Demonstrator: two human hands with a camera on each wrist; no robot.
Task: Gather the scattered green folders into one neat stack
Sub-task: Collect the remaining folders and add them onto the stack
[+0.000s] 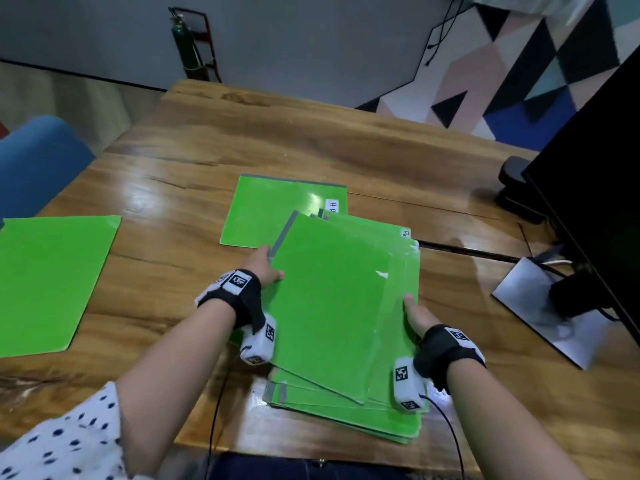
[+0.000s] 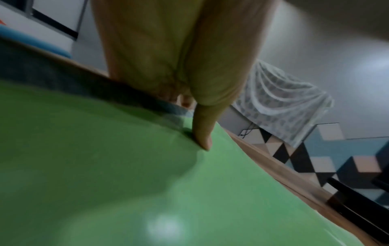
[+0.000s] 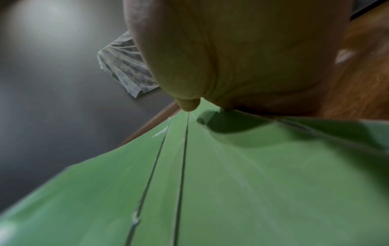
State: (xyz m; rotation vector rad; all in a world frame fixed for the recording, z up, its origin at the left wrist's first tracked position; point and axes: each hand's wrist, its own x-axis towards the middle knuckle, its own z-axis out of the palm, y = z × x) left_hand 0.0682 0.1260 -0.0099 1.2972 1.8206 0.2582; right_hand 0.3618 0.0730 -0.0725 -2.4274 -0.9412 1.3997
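Note:
A fanned pile of several green folders (image 1: pixel 332 306) lies near the front edge of the wooden table (image 1: pixel 277 140). My left hand (image 1: pixel 265 268) grips the pile's left edge, thumb (image 2: pixel 203 133) on the top folder (image 2: pixel 126 183). My right hand (image 1: pixel 414 315) holds the right edge, thumb on top (image 3: pixel 188 105) of the green folders (image 3: pixel 231 183); its other fingers are hidden under them. Another green folder (image 1: pixel 277 213) with a white label lies flat behind the pile, partly covered by it. One more green folder (image 1: pixel 52 282) lies alone at the far left.
A black monitor (image 1: pixel 595 188) on a silver base (image 1: pixel 540 306) stands at the right, with cables beside it. A blue chair (image 1: pixel 38 161) sits off the table's left side. A green cylinder on a red cart (image 1: pixel 192 43) stands by the far wall.

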